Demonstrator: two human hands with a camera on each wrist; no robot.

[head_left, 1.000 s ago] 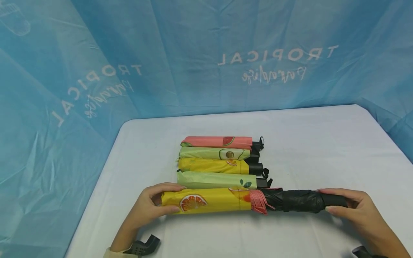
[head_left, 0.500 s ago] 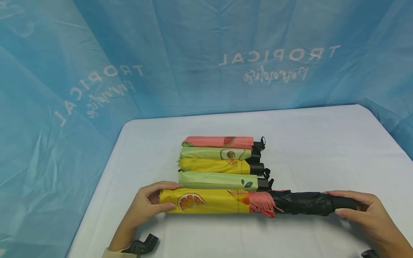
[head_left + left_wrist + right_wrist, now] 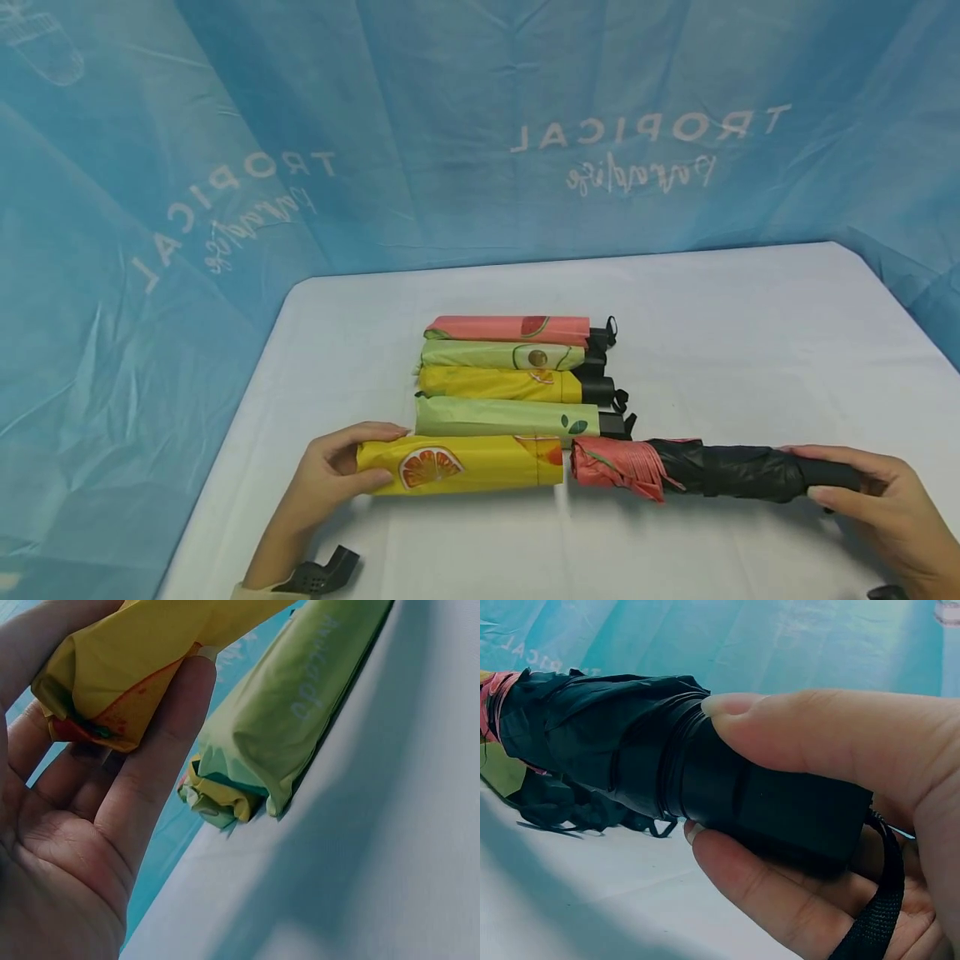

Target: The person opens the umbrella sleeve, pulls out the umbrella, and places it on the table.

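Note:
In the head view my left hand [image 3: 333, 479] pinches the closed end of a yellow umbrella sleeve [image 3: 472, 465] printed with an orange slice. The sleeve keeps its long tube shape above the white table. My right hand [image 3: 873, 496] grips the black handle [image 3: 780, 814] of a folded umbrella [image 3: 720, 471], whose canopy is black with a pink, fringed-looking end. A narrow gap separates the sleeve's mouth from that pink end. From the handle's base a black wrist strap [image 3: 881, 889] hangs, seen in the right wrist view. The left wrist view shows fingers and thumb around the sleeve's end.
Just behind the sleeve lies a light green umbrella [image 3: 502, 417]. Beyond it, in a row, are a yellow umbrella [image 3: 495, 385], an avocado-print umbrella [image 3: 480, 356] and a pink watermelon-print umbrella [image 3: 495, 327]. Blue printed cloth [image 3: 465, 192] hangs behind the white table [image 3: 750, 358].
My right hand has moved right with the umbrella, and my left hand slightly left with the sleeve. The pink end has come fully out of the sleeve's mouth.

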